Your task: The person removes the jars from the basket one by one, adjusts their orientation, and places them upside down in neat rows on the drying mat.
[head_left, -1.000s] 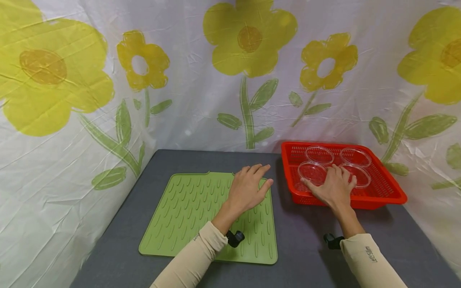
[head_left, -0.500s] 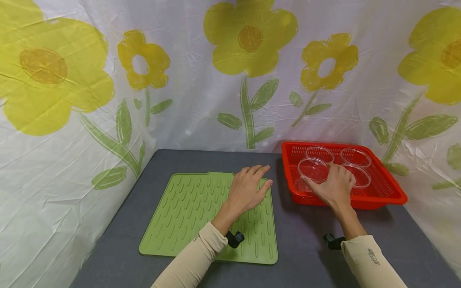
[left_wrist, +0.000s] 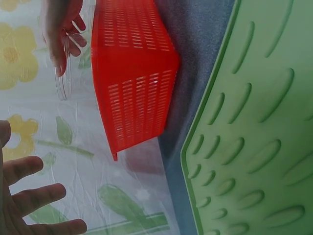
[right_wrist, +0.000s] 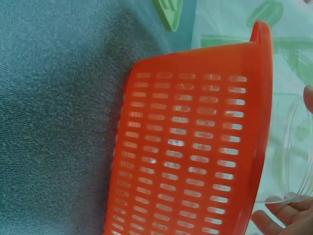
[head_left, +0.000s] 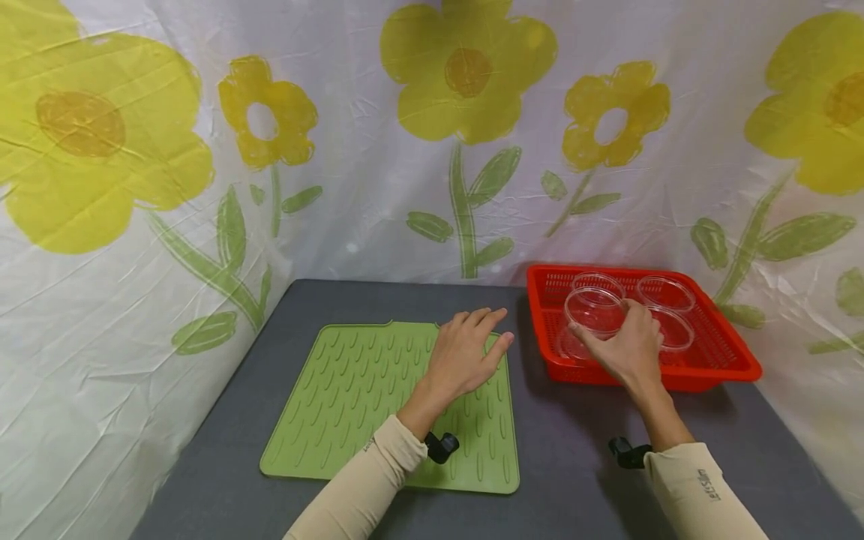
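My right hand [head_left: 629,346] holds a clear round dish [head_left: 594,319], thumb at its near left edge and fingers at its right side. The dish is raised over the left part of the red basket [head_left: 725,371], and in the right wrist view its transparent wall [right_wrist: 279,147] shows above the rim. Beneath it another clear dish [head_left: 574,345] shows in the basket. More clear dishes [head_left: 678,337] lie behind and to the right. Above the green mat [head_left: 378,405] hovers my left hand [head_left: 466,356], fingers extended, holding nothing.
Dark grey cloth [head_left: 553,465] covers the table under the mat and basket. A curtain [head_left: 351,210] with yellow flowers hangs along the back and sides. A small dark wrist camera [head_left: 442,448] sits on the left wrist, and another [head_left: 626,454] on the right.
My right hand has closed on the front left dish and lifted it up from the basket, shifting it slightly right. The left hand has stayed in place.
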A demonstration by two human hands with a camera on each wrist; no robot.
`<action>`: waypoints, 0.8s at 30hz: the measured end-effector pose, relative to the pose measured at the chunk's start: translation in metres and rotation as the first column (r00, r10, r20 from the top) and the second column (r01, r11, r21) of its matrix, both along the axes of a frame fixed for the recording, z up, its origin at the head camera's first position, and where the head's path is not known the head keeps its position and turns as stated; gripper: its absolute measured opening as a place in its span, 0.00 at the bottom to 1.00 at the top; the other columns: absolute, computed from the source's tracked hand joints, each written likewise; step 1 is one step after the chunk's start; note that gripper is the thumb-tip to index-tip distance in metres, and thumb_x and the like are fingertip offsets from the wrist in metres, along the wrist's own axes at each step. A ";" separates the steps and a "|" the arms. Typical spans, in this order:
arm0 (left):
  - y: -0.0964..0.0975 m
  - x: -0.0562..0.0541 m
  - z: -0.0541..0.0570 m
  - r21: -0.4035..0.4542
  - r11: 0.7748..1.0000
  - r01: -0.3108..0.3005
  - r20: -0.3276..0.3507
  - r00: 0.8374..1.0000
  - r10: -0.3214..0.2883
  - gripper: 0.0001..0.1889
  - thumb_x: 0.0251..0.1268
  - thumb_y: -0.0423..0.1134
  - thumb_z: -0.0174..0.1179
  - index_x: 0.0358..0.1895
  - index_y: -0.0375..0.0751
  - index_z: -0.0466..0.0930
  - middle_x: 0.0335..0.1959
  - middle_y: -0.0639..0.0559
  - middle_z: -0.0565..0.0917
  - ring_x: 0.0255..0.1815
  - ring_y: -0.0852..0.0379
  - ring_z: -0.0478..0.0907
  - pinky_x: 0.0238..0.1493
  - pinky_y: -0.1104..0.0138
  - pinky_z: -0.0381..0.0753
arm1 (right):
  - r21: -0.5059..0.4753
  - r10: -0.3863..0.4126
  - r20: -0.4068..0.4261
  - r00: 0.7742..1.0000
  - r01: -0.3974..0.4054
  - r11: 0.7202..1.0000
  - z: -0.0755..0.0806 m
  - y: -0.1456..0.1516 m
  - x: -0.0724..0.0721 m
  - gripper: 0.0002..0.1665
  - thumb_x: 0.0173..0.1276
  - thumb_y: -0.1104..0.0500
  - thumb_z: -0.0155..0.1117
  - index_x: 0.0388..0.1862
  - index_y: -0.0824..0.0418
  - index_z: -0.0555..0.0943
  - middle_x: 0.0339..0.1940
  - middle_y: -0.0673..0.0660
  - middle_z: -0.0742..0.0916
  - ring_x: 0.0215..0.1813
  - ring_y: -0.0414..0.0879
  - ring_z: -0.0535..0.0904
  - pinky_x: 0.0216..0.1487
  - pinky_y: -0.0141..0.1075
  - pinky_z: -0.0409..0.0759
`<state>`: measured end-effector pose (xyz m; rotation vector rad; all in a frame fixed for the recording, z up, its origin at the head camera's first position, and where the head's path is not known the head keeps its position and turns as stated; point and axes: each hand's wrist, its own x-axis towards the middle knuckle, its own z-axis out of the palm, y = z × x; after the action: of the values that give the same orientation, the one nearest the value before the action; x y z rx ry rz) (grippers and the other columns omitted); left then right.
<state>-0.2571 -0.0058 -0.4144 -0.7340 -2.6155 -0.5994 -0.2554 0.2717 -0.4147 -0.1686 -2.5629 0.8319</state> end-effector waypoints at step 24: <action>-0.002 -0.003 0.005 0.026 1.000 0.000 0.015 1.000 -0.001 0.27 0.80 0.59 0.44 0.74 0.53 0.72 0.70 0.47 0.77 0.66 0.40 0.76 0.61 0.45 0.79 | -0.128 0.058 -0.075 0.996 -0.067 0.990 0.037 -0.011 0.024 0.60 0.59 0.42 0.76 0.79 0.67 0.55 0.71 0.71 0.69 0.68 0.66 0.66 0.65 0.66 0.73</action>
<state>-0.2596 -0.0076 -0.4090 -0.7249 -2.6167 -0.6398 -0.2317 0.2610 -0.3776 -0.0968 -2.4597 1.0112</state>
